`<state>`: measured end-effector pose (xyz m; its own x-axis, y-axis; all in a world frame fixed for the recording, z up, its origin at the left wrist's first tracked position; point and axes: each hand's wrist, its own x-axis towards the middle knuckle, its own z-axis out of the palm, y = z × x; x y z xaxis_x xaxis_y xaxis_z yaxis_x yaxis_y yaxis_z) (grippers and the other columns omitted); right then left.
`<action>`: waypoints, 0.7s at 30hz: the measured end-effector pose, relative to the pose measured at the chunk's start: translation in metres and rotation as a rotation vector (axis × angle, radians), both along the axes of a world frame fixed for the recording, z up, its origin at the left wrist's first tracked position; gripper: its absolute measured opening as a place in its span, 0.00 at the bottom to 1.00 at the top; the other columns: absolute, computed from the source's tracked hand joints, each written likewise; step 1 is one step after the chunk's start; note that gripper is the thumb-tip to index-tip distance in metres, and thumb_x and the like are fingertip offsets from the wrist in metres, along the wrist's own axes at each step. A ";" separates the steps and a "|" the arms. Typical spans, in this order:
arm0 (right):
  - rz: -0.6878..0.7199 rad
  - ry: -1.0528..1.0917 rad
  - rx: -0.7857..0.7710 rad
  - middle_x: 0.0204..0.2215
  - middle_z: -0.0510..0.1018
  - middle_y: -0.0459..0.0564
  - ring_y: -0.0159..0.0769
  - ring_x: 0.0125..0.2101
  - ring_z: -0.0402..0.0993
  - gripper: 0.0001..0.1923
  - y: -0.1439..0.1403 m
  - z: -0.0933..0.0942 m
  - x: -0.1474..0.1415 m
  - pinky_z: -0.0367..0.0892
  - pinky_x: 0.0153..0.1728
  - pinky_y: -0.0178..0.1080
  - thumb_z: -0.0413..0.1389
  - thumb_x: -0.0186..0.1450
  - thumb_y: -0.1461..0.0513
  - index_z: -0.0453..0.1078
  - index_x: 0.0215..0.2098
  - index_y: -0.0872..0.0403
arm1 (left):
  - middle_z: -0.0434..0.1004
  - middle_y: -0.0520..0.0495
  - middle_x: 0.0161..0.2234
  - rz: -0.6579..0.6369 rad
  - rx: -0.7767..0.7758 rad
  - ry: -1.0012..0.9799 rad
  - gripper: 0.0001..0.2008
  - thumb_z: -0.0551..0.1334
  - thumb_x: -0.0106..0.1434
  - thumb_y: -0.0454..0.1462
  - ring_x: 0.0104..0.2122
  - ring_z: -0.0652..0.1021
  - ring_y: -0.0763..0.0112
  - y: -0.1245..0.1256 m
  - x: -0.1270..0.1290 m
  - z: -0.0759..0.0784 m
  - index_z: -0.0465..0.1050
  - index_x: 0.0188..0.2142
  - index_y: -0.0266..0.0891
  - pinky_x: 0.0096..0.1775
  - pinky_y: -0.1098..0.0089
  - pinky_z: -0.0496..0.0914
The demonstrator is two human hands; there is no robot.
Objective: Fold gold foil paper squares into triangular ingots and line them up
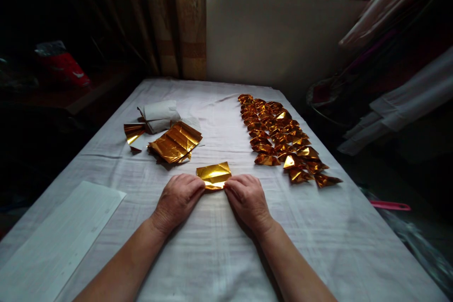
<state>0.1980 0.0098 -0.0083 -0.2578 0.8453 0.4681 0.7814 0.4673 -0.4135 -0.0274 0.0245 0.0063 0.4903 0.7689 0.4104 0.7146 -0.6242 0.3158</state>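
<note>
A small sheet of gold foil paper [214,173] lies on the table between my hands, creased across and folded up along its near edge. My left hand [180,198] pinches its near left corner between thumb and fingers. At the near right corner, my right hand [248,200] grips it the same way. Just beyond my left hand is a stack of creased gold foil sheets [177,143]. To the right, several folded gold paper ingots [265,159] stand in rows running away from me.
A white cloth [212,255] covers the table. White wrapping paper [159,115] lies behind the foil stack, and a pale printed sheet [63,245] is at the left. Beyond are a curtain [184,19] and a wall [262,37]. Clothes [417,99] hang at the right.
</note>
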 end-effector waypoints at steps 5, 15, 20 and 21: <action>-0.043 -0.028 -0.055 0.38 0.80 0.48 0.39 0.40 0.71 0.07 0.002 -0.003 0.010 0.61 0.43 0.42 0.57 0.67 0.62 0.76 0.41 0.48 | 0.80 0.48 0.37 -0.012 -0.058 0.006 0.08 0.57 0.69 0.38 0.39 0.77 0.65 0.005 -0.011 0.001 0.74 0.37 0.42 0.44 0.63 0.68; -0.002 -0.066 -0.048 0.39 0.79 0.49 0.39 0.41 0.70 0.06 0.006 -0.001 0.006 0.60 0.43 0.42 0.56 0.68 0.61 0.76 0.40 0.49 | 0.80 0.48 0.37 -0.019 -0.150 -0.051 0.07 0.58 0.68 0.39 0.39 0.77 0.65 0.006 -0.016 0.003 0.74 0.38 0.42 0.45 0.62 0.69; 0.005 -0.094 -0.065 0.40 0.79 0.50 0.40 0.41 0.70 0.09 0.008 -0.001 0.000 0.61 0.43 0.42 0.52 0.70 0.60 0.74 0.36 0.51 | 0.79 0.48 0.35 0.019 -0.121 -0.021 0.08 0.58 0.68 0.40 0.38 0.76 0.65 0.004 -0.011 0.003 0.74 0.35 0.42 0.45 0.62 0.68; 0.001 -0.093 -0.067 0.39 0.79 0.50 0.40 0.40 0.70 0.10 0.009 -0.001 -0.001 0.61 0.43 0.42 0.52 0.71 0.60 0.74 0.35 0.51 | 0.79 0.48 0.35 0.033 -0.111 -0.017 0.08 0.58 0.68 0.40 0.38 0.76 0.65 0.003 -0.010 0.002 0.75 0.35 0.42 0.45 0.62 0.68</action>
<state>0.1974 0.0184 -0.0092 -0.2979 0.8736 0.3847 0.8176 0.4415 -0.3695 -0.0377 0.0279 0.0086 0.4574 0.8259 0.3297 0.7283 -0.5606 0.3941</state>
